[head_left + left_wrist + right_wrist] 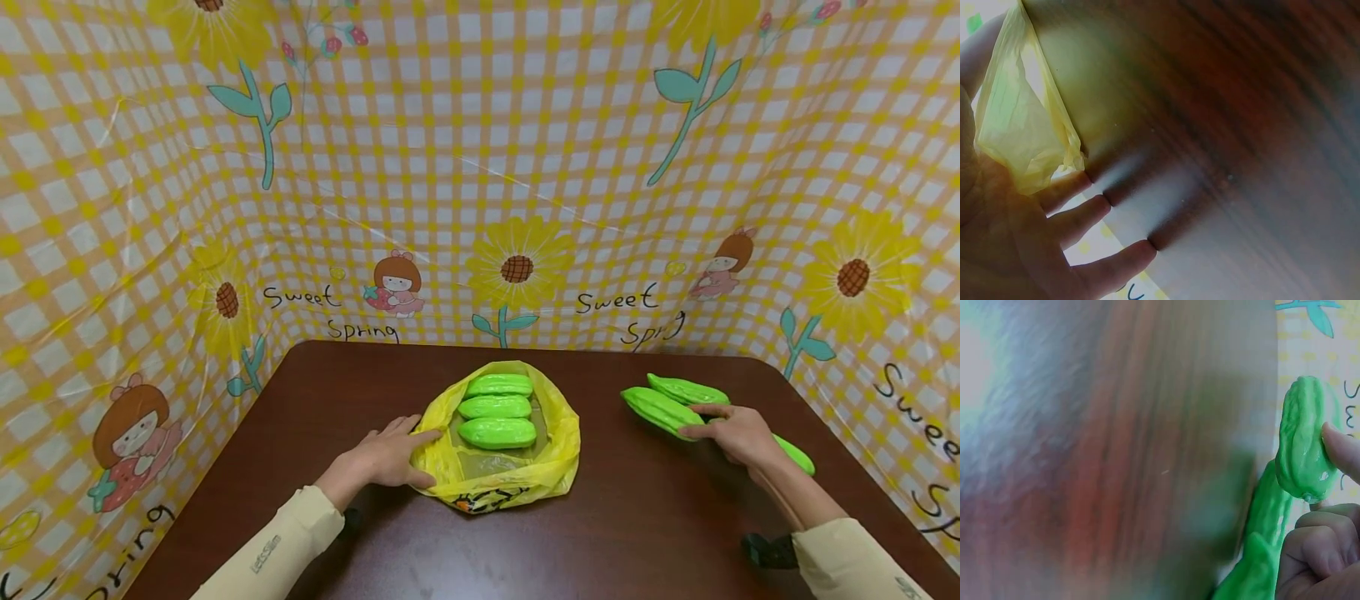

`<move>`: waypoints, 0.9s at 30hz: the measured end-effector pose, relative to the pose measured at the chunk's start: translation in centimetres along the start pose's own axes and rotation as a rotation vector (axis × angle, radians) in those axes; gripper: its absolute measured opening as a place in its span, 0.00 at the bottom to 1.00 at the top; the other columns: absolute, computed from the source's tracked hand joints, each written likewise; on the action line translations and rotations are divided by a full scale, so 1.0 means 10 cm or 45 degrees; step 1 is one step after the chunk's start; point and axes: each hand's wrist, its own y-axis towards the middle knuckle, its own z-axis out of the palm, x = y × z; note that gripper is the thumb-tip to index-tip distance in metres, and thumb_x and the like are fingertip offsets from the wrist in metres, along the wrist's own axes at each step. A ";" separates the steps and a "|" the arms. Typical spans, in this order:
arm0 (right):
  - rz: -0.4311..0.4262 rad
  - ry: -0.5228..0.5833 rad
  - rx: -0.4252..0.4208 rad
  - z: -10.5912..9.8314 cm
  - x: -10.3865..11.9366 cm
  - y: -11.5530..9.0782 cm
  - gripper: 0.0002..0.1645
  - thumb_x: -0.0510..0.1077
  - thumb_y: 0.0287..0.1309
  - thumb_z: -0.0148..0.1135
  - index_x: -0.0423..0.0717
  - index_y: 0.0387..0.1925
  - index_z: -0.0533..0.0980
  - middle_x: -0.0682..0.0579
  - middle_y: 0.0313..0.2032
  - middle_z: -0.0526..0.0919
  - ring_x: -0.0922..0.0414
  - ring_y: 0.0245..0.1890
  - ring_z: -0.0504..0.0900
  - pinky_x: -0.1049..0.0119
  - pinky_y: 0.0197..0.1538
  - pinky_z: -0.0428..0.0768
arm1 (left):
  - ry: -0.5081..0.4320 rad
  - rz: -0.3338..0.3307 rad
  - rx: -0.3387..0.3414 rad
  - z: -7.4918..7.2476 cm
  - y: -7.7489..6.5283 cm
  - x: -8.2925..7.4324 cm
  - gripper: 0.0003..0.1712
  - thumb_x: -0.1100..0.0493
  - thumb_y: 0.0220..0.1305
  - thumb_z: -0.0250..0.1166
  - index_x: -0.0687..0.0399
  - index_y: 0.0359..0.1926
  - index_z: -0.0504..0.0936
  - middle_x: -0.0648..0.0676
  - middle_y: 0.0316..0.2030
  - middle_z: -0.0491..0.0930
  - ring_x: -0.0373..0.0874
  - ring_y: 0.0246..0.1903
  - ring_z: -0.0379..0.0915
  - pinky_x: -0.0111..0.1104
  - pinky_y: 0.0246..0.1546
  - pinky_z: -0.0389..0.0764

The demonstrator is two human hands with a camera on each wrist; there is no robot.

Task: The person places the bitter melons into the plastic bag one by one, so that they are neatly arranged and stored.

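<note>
Gourd pinched near one end by right hand, likely light, stiff, slick, surer held mid-body; left hand, fingers spread, touches yellow bag.

Cream sleeves, small grey lettering on the left, black wrist-worn device on the right
</note>
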 end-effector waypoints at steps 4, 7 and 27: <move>-0.011 -0.001 0.005 0.01 0.09 -0.05 0.50 0.57 0.55 0.74 0.34 0.71 0.65 0.63 0.09 0.52 0.63 0.11 0.51 0.62 0.18 0.63 | -0.008 0.003 0.020 0.02 0.00 -0.01 0.45 0.41 0.61 0.71 0.39 0.76 0.64 0.62 0.78 0.50 0.60 0.77 0.45 0.65 0.68 0.54; -0.020 0.003 0.007 0.02 0.17 -0.08 0.50 0.57 0.54 0.75 0.34 0.70 0.67 0.63 0.10 0.52 0.63 0.11 0.51 0.62 0.19 0.64 | -0.016 0.005 0.031 0.03 0.01 -0.02 0.45 0.41 0.62 0.70 0.38 0.77 0.63 0.61 0.79 0.49 0.60 0.78 0.44 0.65 0.69 0.52; -0.172 -0.065 0.096 0.18 0.64 -0.06 0.44 0.52 0.53 0.75 0.39 0.68 0.71 0.63 0.11 0.54 0.62 0.12 0.48 0.66 0.18 0.60 | -0.024 -0.022 0.024 0.02 0.01 0.02 0.45 0.39 0.60 0.71 0.36 0.76 0.64 0.60 0.79 0.49 0.59 0.78 0.45 0.66 0.68 0.53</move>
